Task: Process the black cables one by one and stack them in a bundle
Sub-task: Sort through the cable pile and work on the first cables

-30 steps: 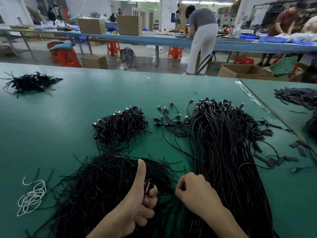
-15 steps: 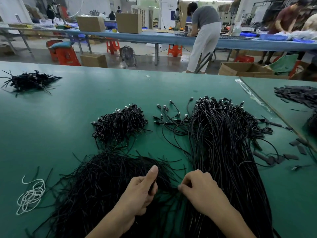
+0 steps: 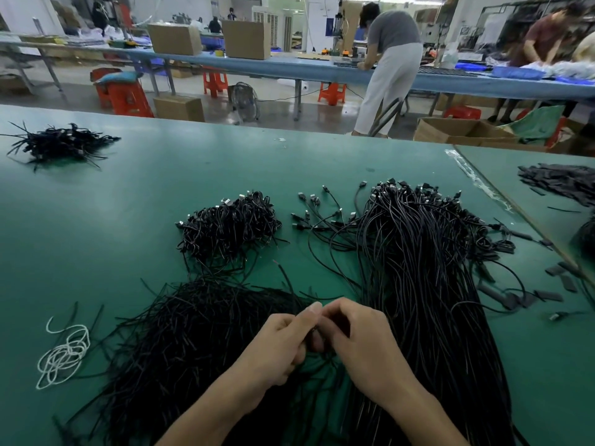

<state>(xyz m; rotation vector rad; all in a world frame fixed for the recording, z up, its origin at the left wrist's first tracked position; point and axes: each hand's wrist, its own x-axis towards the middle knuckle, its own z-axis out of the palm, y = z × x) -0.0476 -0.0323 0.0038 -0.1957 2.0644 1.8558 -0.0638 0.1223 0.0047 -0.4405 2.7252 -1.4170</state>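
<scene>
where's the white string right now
Head view: the white string lies loosely coiled on the green table at the near left, just left of the black wire pile.

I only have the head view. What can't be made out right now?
All in the head view:
What the left hand and right hand work on between them: their curled fingers cover it.
Near end of the long cable bundle: cut off by the bottom edge.
Type of the plugs at its far end: too small.
The dark pile at far right: cut by the right edge.
</scene>
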